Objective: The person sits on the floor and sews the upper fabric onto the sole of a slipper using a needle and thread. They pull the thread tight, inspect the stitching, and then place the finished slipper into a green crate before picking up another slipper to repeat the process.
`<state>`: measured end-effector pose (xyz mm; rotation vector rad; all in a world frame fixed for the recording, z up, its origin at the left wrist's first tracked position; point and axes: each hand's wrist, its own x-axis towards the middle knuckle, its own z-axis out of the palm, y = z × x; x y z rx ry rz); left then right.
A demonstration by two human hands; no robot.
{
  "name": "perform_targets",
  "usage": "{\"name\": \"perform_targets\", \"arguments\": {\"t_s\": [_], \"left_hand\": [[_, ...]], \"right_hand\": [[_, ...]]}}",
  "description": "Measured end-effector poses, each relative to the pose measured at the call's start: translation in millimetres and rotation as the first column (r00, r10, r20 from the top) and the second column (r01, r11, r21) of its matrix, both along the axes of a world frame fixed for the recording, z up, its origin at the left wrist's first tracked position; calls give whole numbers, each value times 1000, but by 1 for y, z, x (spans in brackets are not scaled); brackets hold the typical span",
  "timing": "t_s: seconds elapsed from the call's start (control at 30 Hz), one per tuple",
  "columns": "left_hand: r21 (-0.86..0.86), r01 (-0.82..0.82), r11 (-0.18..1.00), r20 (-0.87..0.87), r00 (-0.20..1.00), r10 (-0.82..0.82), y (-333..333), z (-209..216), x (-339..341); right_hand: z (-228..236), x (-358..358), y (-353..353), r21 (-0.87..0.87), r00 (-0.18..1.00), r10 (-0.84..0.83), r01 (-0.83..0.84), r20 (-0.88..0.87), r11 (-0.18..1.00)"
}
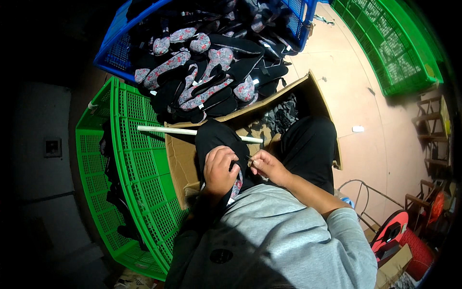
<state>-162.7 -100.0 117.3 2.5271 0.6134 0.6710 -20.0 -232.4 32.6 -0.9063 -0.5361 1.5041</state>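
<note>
Above my lap, my left hand (220,168) is closed on a black cloth slipper with a flowered lining (237,185). Most of this slipper is hidden by the hand and blends into my black trousers. Close by on the right, my right hand (266,166) is pinched shut. A small dark tip (249,158) pokes out of its fingers toward the slipper, too small to name. Beyond my knees, many similar black slippers with grey-and-red flowered soles (207,96) are heaped up, spilling from a blue plastic crate (111,58).
Between my legs stands an open cardboard box (182,159) with dark scraps (284,114) inside. A white rod (163,129) lies across it. Green crates (144,159) stand at left, one holding dark items. Another green crate (385,48) is at far right. A red reel (392,229) sits lower right.
</note>
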Motion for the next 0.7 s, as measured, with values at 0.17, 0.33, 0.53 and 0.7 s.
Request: {"name": "perform_targets", "arguments": {"t_s": [0.17,0.33,0.53,0.7], "left_hand": [[0,-46,999,75,996,46,-6,-10,-1],[6,-47,999,98,994,47,-5,-11,-1],[-3,-63,998,97,993,63,-4,-17,-2],[7,-65,998,104,992,64,-6,-12,0]], "right_hand": [[5,-2,0,39,1000,-1,1,1,999],[11,-2,0,66,998,-22,18,58,998],[-1,-7,-2,108,980,-55,34,193,994],[1,-7,-1,120,952,-80,46,297,992]]}}
